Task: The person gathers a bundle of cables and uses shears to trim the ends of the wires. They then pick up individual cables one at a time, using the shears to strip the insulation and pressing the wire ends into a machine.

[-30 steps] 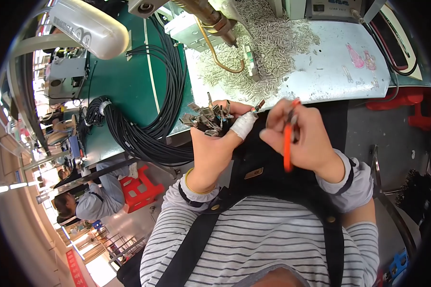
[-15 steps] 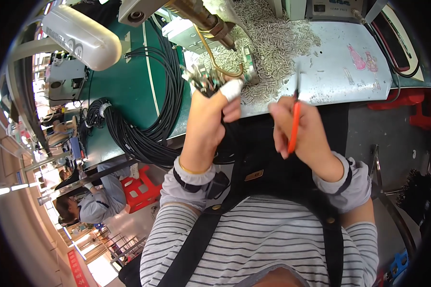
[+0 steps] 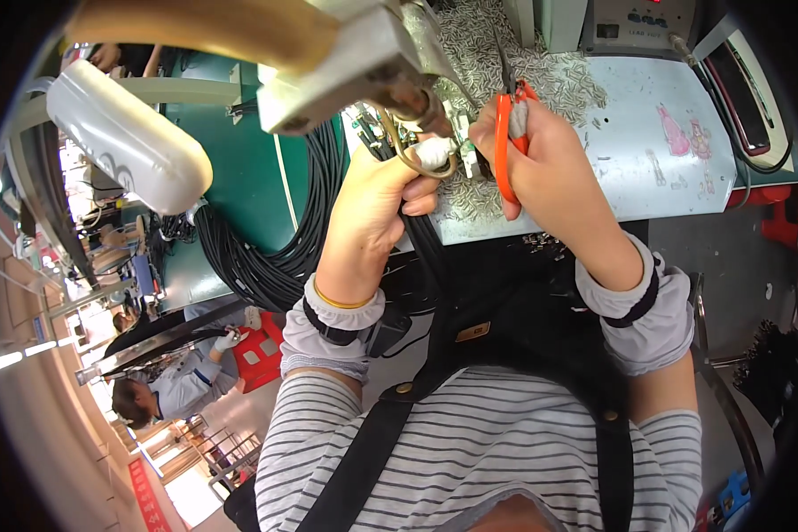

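Observation:
My left hand (image 3: 363, 204), with a white wrap on its thumb, is closed around a bundle of black cables (image 3: 426, 248). Their stripped ends, with thin coloured wires, fan out above the fist, partly hidden. Closed on orange-handled long-nose pliers (image 3: 504, 146), my right hand (image 3: 554, 164) is just right of the left. The dark, narrow jaws point away from me. Between the hands, close to the left thumb, is the tip of a metal machine head (image 3: 390, 84). A curved brass-coloured tube (image 3: 399, 155) passes in front of that thumb.
Small metal pins (image 3: 559, 89) cover much of the metal plate (image 3: 629, 151). Coiled black cables (image 3: 248, 257) lie on the green table (image 3: 230, 168). A white cylindrical lamp (image 3: 129, 133) hangs at upper left. A control box (image 3: 634, 31) stands at the back; another person (image 3: 182, 381) sits at far left.
My right hand has moved up and left with the pliers, close to my left hand. The machine head appears larger and lower, over the left hand's cable ends. The view has shifted slightly.

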